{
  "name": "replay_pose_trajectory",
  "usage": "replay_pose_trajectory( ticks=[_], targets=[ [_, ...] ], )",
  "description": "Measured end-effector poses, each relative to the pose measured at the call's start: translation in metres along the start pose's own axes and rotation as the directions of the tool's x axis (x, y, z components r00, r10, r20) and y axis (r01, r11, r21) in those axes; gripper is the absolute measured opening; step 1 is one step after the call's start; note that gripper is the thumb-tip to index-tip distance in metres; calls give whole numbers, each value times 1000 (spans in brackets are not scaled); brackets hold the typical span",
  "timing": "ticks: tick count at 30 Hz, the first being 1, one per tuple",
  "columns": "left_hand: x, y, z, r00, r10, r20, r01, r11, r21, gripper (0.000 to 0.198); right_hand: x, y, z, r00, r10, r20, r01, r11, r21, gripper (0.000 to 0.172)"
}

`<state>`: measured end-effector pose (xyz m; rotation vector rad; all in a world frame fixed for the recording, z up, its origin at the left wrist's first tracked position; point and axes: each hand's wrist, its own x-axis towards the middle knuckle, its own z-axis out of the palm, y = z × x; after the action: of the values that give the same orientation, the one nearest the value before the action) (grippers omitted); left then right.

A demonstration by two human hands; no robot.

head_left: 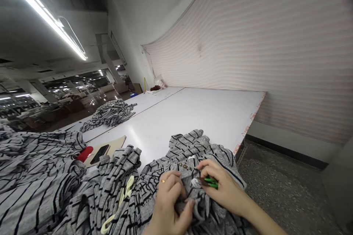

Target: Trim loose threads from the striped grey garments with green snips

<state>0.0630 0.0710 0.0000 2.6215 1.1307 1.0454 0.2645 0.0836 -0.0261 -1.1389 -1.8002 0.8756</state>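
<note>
While right hand [225, 187] curls firmly round green snips [211, 182], blades point left, across grey striped garment [200, 205], toward left hand [168, 200], its fingers pinching gathered cloth. Garment bunched at table [193, 117] edge; buttons [184, 165] just above snips.

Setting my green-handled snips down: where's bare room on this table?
The white table lies bare between the grey striped knit fabric under your right hand, the farther striped bundle and the right edge. Crowded leftward, around the tan pad and black phone.
</note>
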Motion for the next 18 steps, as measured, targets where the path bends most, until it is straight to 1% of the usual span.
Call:
replay_pose_trajectory(
  ticks=[2,3,4,5,6,8,9,10,12,13,15,16,18],
  targets=[
    [4,-5,-2,987,-156,44,160,979,-126,22,-14,2,2,1000,-4,6,4,1000,30,12],
    [7,-7,-2,968,-242,67,249,958,-140,25,-20,3,3,1000,-12,5,11,999,41,15],
    [10,-10,-2,946,-312,91,321,940,-118,23,-24,4,4,1000,-24,0,24,998,50,17],
    [13,-12,-1,929,-349,125,359,931,-71,15,-28,4,6,999,-39,-9,40,998,55,19],
    [16,-13,0,918,-357,173,366,931,-18,7,-30,5,7,999,-50,-17,51,997,54,20],
    [23,-14,2,895,-331,300,335,941,41,33,-32,5,10,998,-48,-28,49,998,32,20],
    [27,-14,3,880,-320,352,325,945,45,39,-32,5,11,999,-39,-31,39,999,15,18],
    [30,-14,5,864,-318,390,330,943,37,37,-32,5,11,999,-29,-32,29,1000,2,17],
    [35,-13,6,835,-353,422,391,920,-4,24,-32,3,11,1000,-5,-29,5,1000,-3,12],
    [36,-13,7,823,-381,421,434,900,-33,20,-31,2,10,1000,12,-26,-12,1000,-1,10],
    [38,-15,6,793,-434,427,528,840,-128,21,-29,0,9,998,62,-13,-63,998,-6,4],
    [38,-16,5,774,-455,441,575,796,-188,24,-27,0,9,996,92,-8,-93,996,-16,6],
    [37,-19,2,734,-477,484,654,689,-312,27,-22,0,9,989,145,-19,-146,988,-43,14]
  ],
)
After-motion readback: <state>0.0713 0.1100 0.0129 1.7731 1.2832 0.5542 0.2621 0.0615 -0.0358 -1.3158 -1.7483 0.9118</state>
